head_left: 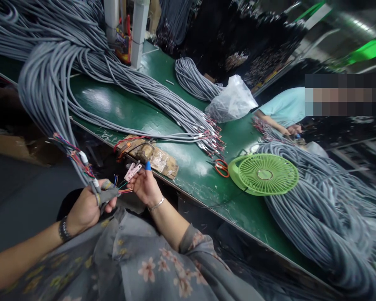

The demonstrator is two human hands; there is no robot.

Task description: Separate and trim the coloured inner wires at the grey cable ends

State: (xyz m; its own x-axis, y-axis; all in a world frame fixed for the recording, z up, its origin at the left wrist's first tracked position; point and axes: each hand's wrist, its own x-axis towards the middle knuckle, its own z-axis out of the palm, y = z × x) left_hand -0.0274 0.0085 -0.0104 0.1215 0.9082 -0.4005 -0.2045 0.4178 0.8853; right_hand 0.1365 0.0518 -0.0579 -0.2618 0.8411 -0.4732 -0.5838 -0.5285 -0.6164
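My left hand point(89, 207), with grey tape wrapped on its fingers, is closed around the end of a grey cable point(95, 186). Thin coloured wires point(125, 191) fan out from it, orange, blue and green. My right hand point(146, 186), a blue cover on one fingertip, is at the wire tips. Its fingers are pinched where a thin green wire runs to them. A pink clip point(133, 172) is right by these fingers; whether they touch it I cannot tell. More cable ends with stripped coloured wires point(81, 161) hang above my left hand.
Bundles of grey cable point(138, 85) lie across the green table point(194, 163). A taped cardboard-brown block point(156, 156) sits at its near edge. Orange-handled scissors point(221, 167), a green fan point(266, 174) and a plastic bag point(233, 100) are farther right. A co-worker's hands point(290, 130) handle cables opposite.
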